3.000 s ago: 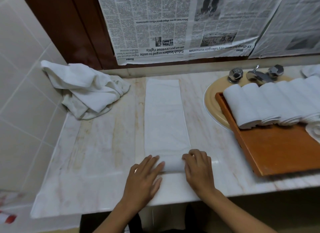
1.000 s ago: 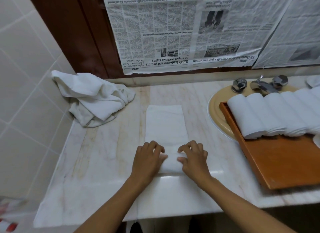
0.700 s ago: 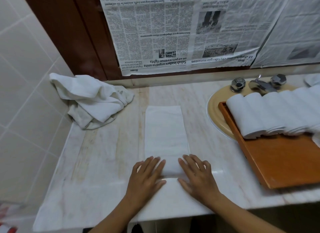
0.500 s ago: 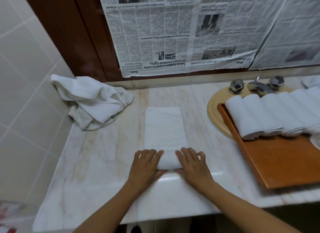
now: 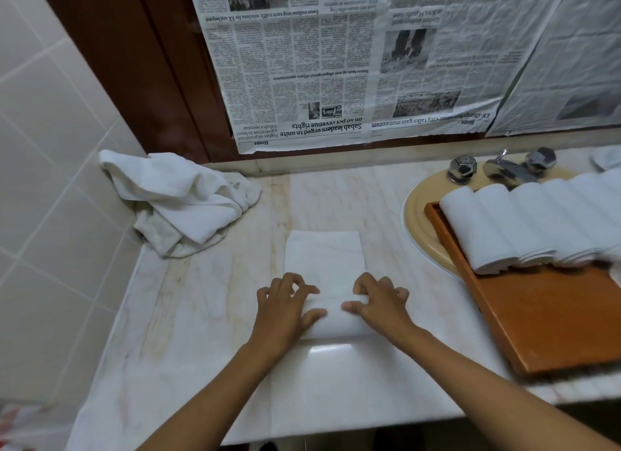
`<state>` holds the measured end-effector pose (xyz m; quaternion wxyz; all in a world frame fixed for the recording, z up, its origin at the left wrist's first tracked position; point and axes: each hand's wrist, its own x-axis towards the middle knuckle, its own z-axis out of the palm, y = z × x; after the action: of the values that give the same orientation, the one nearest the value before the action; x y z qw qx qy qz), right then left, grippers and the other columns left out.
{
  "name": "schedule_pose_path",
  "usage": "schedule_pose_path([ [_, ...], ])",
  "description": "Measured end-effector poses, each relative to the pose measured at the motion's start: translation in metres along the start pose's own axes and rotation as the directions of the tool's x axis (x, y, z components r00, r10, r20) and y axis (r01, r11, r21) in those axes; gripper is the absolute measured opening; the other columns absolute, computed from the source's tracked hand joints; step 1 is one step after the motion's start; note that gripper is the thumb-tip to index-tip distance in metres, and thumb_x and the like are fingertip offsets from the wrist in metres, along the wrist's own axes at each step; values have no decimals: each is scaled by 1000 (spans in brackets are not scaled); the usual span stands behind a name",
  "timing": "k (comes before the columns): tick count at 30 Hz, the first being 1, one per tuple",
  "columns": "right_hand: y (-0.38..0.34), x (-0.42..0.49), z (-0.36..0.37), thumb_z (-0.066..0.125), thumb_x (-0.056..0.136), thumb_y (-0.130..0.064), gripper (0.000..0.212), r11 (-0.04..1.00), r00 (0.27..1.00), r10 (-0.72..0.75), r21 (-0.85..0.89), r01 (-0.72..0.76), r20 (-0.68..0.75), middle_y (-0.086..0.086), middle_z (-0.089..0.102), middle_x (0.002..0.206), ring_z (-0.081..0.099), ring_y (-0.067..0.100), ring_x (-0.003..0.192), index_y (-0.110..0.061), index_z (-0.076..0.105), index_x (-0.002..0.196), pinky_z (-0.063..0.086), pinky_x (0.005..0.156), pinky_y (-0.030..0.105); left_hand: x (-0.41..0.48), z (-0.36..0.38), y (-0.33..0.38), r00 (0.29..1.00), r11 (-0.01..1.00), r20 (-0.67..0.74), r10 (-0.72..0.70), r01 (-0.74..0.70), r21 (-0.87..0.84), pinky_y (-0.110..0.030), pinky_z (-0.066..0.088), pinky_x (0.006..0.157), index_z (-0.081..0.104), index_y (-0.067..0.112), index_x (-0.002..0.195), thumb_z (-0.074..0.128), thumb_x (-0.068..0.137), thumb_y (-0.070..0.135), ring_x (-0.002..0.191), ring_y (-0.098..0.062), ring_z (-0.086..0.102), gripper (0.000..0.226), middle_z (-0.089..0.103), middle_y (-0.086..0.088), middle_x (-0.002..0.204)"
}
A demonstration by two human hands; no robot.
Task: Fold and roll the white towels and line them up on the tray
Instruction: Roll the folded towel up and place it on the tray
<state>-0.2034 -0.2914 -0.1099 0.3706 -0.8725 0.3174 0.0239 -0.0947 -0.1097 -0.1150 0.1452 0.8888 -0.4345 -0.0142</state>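
While the left hand [image 5: 285, 308] and right hand [image 5: 376, 304] curl fingers and thumbs round its rolled near end, the folded white towel [image 5: 324, 259] lies flat on the marble counter [image 5: 201, 333], left of the wooden tray [image 5: 554, 319]. Rolled towels [image 5: 524, 222] lie side by side across the tray's far end; a crumpled towel heap [image 5: 178, 198] lies well left of the tray.

The partly rolled towel [image 5: 324, 255] lies at the centre of the counter [image 5: 201, 333], rolled end nearest the person. The left hand [image 5: 285, 311] grips the roll's left part, the right hand [image 5: 379, 304] its right part. A heap of towels [image 5: 181, 198] sits at the rear left. To the right, the tray [image 5: 554, 316] rests across the basin [image 5: 420, 225] and carries a row of rolled towels [image 5: 524, 222] at its far end. The faucet [image 5: 504, 168] stands behind the tray.
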Motion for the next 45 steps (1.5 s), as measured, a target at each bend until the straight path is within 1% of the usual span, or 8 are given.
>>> schedule_pose_path([
  [4, -8, -1, 23, 73, 83, -25, 18, 916, 904, -284, -369, 157, -321, -3, 54, 89, 48, 22, 90, -22, 55, 83, 24, 75, 36, -20, 23, 13, 932, 989, -333, 142, -124, 75, -36, 43, 72, 67, 22, 100, 51, 89, 35, 87, -24, 63, 23, 63, 0, 100],
  [9, 20, -22, 39, 55, 89, -29, 18, 715, 659, -654, -588, 378, -372, 3, 65, 96, 60, 24, 87, -15, 67, 87, 30, 75, 38, -44, 47, 5, 940, 967, -263, 216, -170, 187, -42, 41, 99, 63, 14, 132, 58, 91, 45, 124, -27, 56, 52, 61, -9, 134],
  [15, 27, -20, 41, 65, 70, -53, 72, 690, 851, -520, -620, 373, -67, 7, 58, 126, 57, 25, 116, -9, 56, 126, 37, 83, 44, -13, 44, 2, 984, 975, -92, 149, -131, 182, -44, 32, 102, 53, 14, 135, 54, 81, 55, 116, -29, 59, 68, 62, -8, 128],
  [23, 14, -12, 26, 50, 64, -79, 73, 738, 894, -448, -567, 367, -4, -4, 58, 97, 58, 21, 84, -18, 55, 105, 43, 65, 34, 13, 15, 0, 967, 953, 163, 197, -227, 199, -31, 48, 64, 68, 18, 109, 31, 81, 80, 68, -17, 62, 78, 67, 2, 88],
  [29, 4, -17, -3, 48, 58, -85, 83, 816, 855, -263, -370, 444, 447, -4, 37, 106, 27, 16, 99, -20, 58, 108, 25, 82, 35, -2, -7, 4, 805, 988, 573, 156, -118, -104, -34, 41, 88, 51, 29, 130, 49, 73, 83, 110, -17, 44, 79, 47, 4, 128],
  [34, -3, 1, 1, 66, 55, -77, 75, 963, 887, -31, -225, 151, 461, -5, 44, 115, 36, 21, 117, -32, 56, 114, 29, 88, 35, -5, -1, 5, 931, 987, 330, 158, -146, -59, -29, 30, 87, 47, 40, 133, 48, 76, 80, 114, -12, 39, 70, 41, 9, 126],
  [38, -5, -16, 7, 74, 73, -53, 44, 970, 986, -151, -185, 161, 66, -12, 46, 102, 36, 13, 101, -30, 49, 101, 27, 82, 33, -31, 9, 10, 965, 980, -173, 197, -201, -8, -24, 34, 70, 61, 29, 101, 53, 89, 50, 87, -13, 56, 26, 56, 9, 102],
  [45, 31, -53, 48, 47, 91, -36, 30, 724, 700, -639, -557, 408, -319, 5, 63, 115, 54, 25, 107, -20, 53, 116, 32, 81, 40, -78, 34, 11, 923, 948, -234, 307, -273, 167, -37, 41, 92, 64, 13, 131, 54, 92, 31, 131, -27, 52, 43, 56, -11, 141],
])
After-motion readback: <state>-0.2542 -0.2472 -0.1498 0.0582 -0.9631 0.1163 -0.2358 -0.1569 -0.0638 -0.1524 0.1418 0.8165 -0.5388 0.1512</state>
